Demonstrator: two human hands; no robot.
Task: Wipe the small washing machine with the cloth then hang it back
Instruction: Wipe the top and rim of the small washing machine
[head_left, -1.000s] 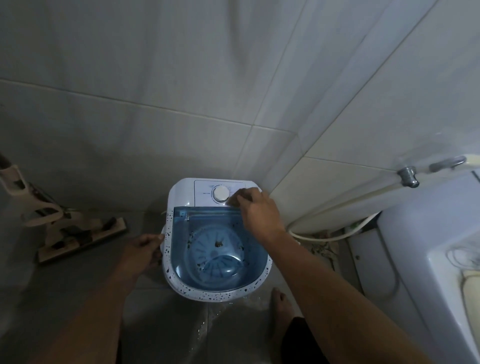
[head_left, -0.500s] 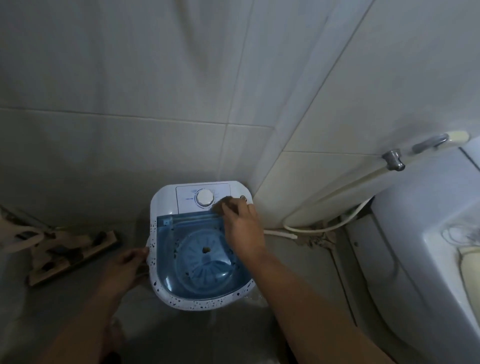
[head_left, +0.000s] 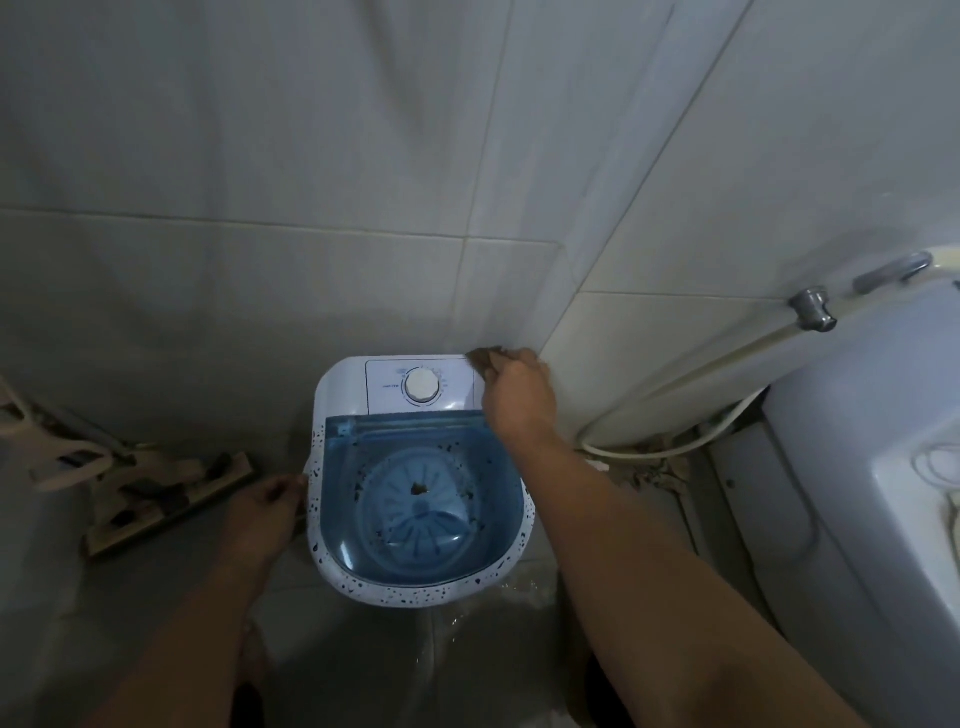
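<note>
**A:** Your small washing machine (head_left: 415, 478) sits on the floor in the corner where the two tiled walls (head_left: 311, 208) meet, with a white basin (head_left: 883, 441) off to its right and a flat mop (head_left: 156, 493) lying on the floor to its left. What has moved?

**B:** Your right hand (head_left: 519, 400). Half a second ago it was rubbing just beside the round dial (head_left: 422, 385); now it has slid out to the far right corner of the machine's top, next to the wall.

**A:** And the cloth (head_left: 485, 358)?

**B:** It is bunched under your right fingers, which are closed on it, a brown edge poking out at that corner. Your left hand (head_left: 267, 512) is curled against the machine's left rim, steadying it.

**A:** So where does that leave you?

**B:** Likely mid-wipe: the control panel looks covered, while the speckled rim and blue lid seem to be waiting. Hanging comes later.

**A:** Any writing?

**B:** There are small markings around the dial, too blurred to read.
</note>
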